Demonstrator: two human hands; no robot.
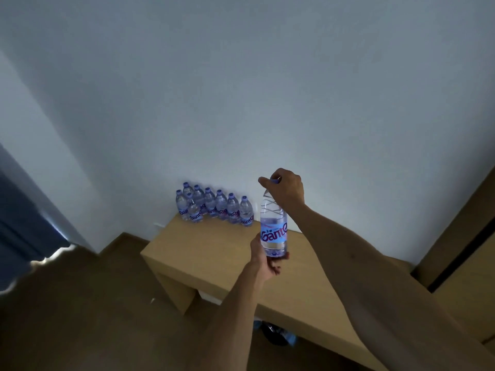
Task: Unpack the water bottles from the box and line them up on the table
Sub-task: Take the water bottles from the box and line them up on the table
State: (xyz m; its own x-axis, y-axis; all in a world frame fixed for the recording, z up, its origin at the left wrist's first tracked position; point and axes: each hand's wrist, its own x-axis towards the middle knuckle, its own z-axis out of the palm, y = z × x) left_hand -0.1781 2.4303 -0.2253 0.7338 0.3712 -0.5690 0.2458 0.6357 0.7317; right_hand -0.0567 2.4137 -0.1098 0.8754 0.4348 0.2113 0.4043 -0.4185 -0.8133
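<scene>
From the head camera, a clear water bottle (273,223) is standing upright in mid-air at the centre of the frame, held above the wooden table (214,253). Its pale label is showing purple letters that read "Gante", with the last letter curving out of sight round the side.

The right hand (286,189) is reaching in from the lower right on a long bare forearm and is closing over the bottle's purple cap, fingers curled round the top. The left hand (266,259) is coming up from the bottom centre and is cupping the bottle's base, fingers wrapping under and round it.

Behind, at the table's far left corner against the white wall (241,89), a row of bottles (214,207) is standing upright, close together, each with a purple cap; one is sitting just in front of the others. Their labels are showing parts of the same purple lettering.
</scene>
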